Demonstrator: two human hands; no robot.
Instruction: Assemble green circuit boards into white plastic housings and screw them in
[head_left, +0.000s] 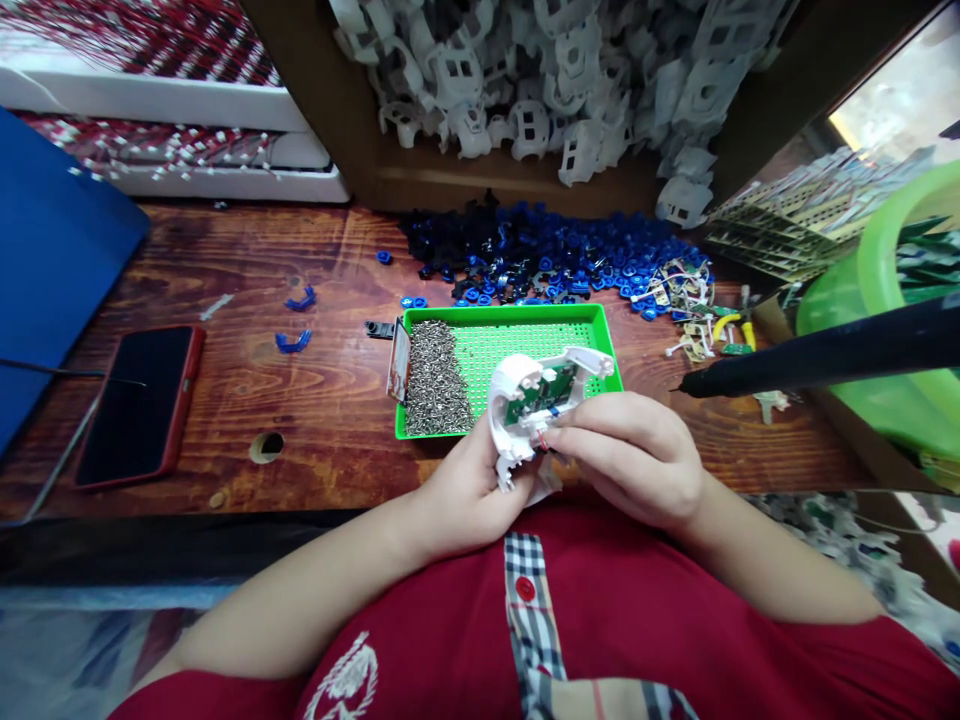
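Note:
A white plastic housing with a green circuit board inside is held up in front of my chest, over the near edge of a green tray. My left hand is closed around its lower left side. From the right, my right hand reaches the housing with its fingers pressed together at the lower edge. A short red wire shows at those fingertips; whether they pinch it, I cannot tell. Small metal screws fill the tray's left part.
Blue and black plastic parts are heaped behind the tray. White housings fill a brown box at the back. A black screwdriver-like tool juts in from the right, beside a green basket. A phone lies left.

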